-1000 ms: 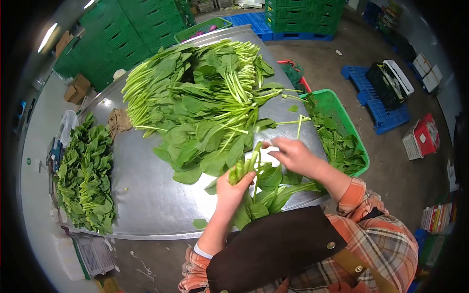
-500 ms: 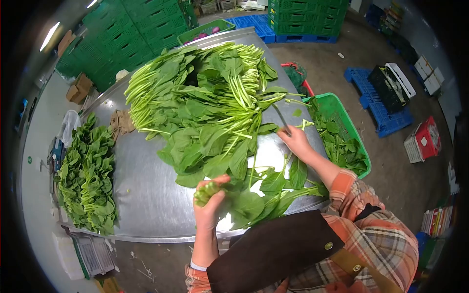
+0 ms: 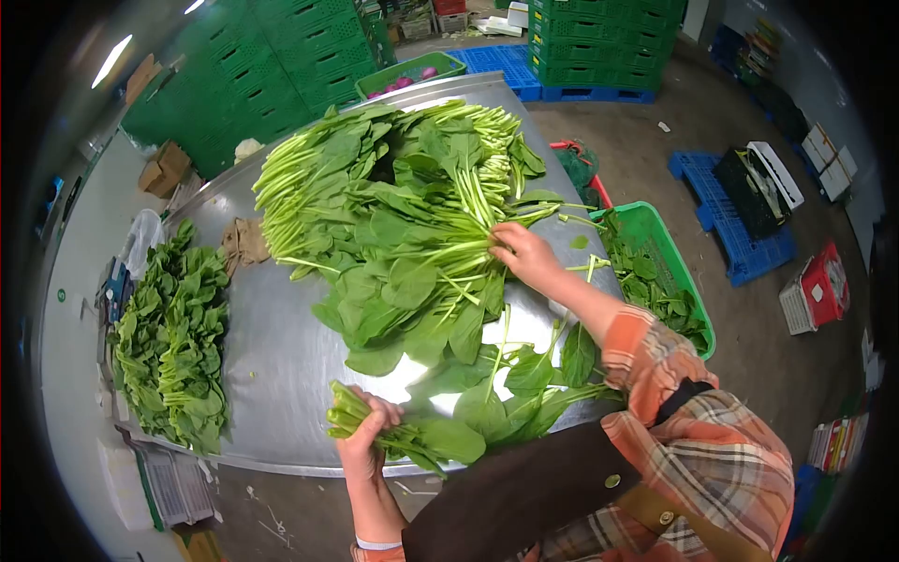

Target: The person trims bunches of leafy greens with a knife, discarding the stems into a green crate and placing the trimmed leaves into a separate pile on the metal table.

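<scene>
My left hand [image 3: 367,440] is wrapped around a bunch of leafy greens [image 3: 346,410] near the table's front edge. Its pale cut stems point up and left, and its leaves trail to the right. At the big pile of leafy greens [image 3: 393,225], my right hand [image 3: 526,255] has its fingers curled on stems at the pile's right side. Whether a blade is also in that hand cannot be seen. Loose leafy stalks [image 3: 529,375] lie between my hands on the metal table [image 3: 281,375].
Bundled greens [image 3: 173,337] lie at the table's left end, near a brown cloth [image 3: 243,244]. A green crate [image 3: 698,304] with leaves stands against the right side. Stacked green crates [image 3: 272,66] and a blue pallet [image 3: 740,229] stand beyond.
My right hand has moved up and left onto the pile's stems; the thin grey blade seen by it earlier no longer shows. My left hand has moved left and down with its bunch.
</scene>
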Demonstrator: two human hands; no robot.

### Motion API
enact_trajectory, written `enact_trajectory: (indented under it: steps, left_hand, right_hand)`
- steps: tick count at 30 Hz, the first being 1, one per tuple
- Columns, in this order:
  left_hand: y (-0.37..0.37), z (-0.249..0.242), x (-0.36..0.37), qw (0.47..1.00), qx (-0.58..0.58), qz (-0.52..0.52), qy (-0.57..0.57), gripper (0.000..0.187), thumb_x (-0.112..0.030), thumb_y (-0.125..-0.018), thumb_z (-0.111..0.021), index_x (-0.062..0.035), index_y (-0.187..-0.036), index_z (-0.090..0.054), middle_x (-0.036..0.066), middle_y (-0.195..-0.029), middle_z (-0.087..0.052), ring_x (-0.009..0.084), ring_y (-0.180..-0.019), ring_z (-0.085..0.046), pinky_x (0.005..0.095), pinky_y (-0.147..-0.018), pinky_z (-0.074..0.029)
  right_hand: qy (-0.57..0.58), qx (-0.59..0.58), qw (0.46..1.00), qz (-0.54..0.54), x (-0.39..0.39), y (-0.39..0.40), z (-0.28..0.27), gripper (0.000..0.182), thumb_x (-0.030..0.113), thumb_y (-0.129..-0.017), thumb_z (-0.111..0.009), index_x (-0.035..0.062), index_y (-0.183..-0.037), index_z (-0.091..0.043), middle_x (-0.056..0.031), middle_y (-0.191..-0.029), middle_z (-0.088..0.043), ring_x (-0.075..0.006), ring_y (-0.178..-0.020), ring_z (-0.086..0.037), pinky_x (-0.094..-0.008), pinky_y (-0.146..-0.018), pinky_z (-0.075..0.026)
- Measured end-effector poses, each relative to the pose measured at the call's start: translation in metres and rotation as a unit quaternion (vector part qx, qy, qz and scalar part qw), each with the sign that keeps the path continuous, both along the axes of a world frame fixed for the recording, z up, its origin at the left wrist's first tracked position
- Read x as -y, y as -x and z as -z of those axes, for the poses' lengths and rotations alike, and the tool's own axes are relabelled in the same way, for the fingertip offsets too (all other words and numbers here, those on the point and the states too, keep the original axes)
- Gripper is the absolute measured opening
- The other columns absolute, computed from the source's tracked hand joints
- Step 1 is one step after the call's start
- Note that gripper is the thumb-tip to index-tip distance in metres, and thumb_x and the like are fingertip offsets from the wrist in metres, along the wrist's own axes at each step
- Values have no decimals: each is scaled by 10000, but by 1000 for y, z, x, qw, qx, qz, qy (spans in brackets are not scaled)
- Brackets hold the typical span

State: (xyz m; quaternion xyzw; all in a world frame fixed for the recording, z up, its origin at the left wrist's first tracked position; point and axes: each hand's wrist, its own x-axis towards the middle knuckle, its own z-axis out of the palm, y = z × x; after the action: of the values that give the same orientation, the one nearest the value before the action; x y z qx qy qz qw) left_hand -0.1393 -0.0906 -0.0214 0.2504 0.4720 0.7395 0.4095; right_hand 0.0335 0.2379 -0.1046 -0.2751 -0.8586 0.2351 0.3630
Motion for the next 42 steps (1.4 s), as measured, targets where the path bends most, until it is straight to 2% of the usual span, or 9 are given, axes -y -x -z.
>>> enact_trajectory:
  steps: [6, 12, 17, 20, 24, 31, 33, 37, 42]
  left_hand:
    - [-42, -18, -17, 957, -244, 78, 134, 139, 17, -766, -660, 4, -888, -594, 65, -768, -640, 139, -689, -604, 265, -663, -496]
    - [-74, -11, -58, 806, -584, -73, 64, 189, 3, -741, -677, -11, -927, -644, 104, -824, -636, 180, -683, -597, 281, -657, -471]
    - [-70, 10, -54, 928, -275, 64, 242, 213, -78, -784, -688, 8, -971, -630, 59, -848, -646, 122, -742, -585, 269, -702, -467]
    - [-69, 14, -51, 973, -104, 32, 202, 181, -76, -801, -679, 11, -952, -631, 5, -837, -634, 80, -747, -550, 252, -694, -456]
    - [-69, 18, -49, 971, -125, 22, 205, 165, -59, -799, -678, 9, -943, -632, 7, -826, -629, 76, -747, -543, 235, -694, -447]
    - [-55, 1, -44, 975, -142, -35, 165, 169, -57, -787, -690, -7, -932, -617, -1, -782, -605, 71, -695, -510, 240, -638, -427]
    - [-44, 11, -45, 921, -313, -37, 230, 174, -59, -800, -677, -7, -952, -610, -18, -819, -596, 66, -718, -505, 214, -666, -413]
    - [-57, 15, -57, 955, -202, -8, 218, 156, -92, -775, -698, -15, -882, -614, 15, -744, -606, 82, -671, -511, 252, -626, -428]
    - [-44, 17, -51, 932, -236, -38, 272, 145, -83, -764, -684, -5, -871, -625, 32, -734, -627, 92, -676, -545, 253, -630, -439]
  right_hand:
    - [276, -18, 956, -101, 67, -32, -106, 207, 185, -842, -650, 12, -951, -627, -16, -665, -609, -63, -588, -528, -254, -566, -450]
    - [433, 116, 883, -136, 104, -31, -111, 226, 247, -804, -646, 22, -786, -643, -20, -611, -597, -67, -537, -515, -257, -513, -428]
    - [526, 44, 826, -197, 125, -23, -91, 199, 186, -877, -610, 26, -991, -639, 16, -664, -589, -38, -470, -463, -217, -434, -383]
    - [389, 12, 898, -208, 131, -29, -71, 231, 122, -882, -583, 8, -1082, -604, -27, -737, -629, -100, -502, -534, -260, -469, -438]
    - [57, 38, 972, -226, 136, -30, -37, 305, 42, -820, -580, 16, -1123, -588, -122, -829, -646, -287, -686, -636, -351, -609, -515]
    - [119, 170, 948, -239, 118, -53, -5, 261, 131, -834, -585, 109, -1089, -638, -125, -841, -654, -312, -740, -633, -378, -652, -516]
    - [210, 95, 959, -164, 119, -47, -10, 246, 188, -856, -599, 68, -1065, -646, -121, -827, -663, -245, -721, -647, -330, -655, -508]
    - [389, 20, 911, -132, 124, -15, -68, 372, 293, -834, -661, 12, -1072, -607, -118, -820, -639, -149, -678, -583, -295, -640, -473]
    - [295, 43, 931, -209, 132, -6, -61, 267, 228, -798, -687, -17, -766, -585, -104, -647, -562, -144, -591, -531, -304, -577, -449]
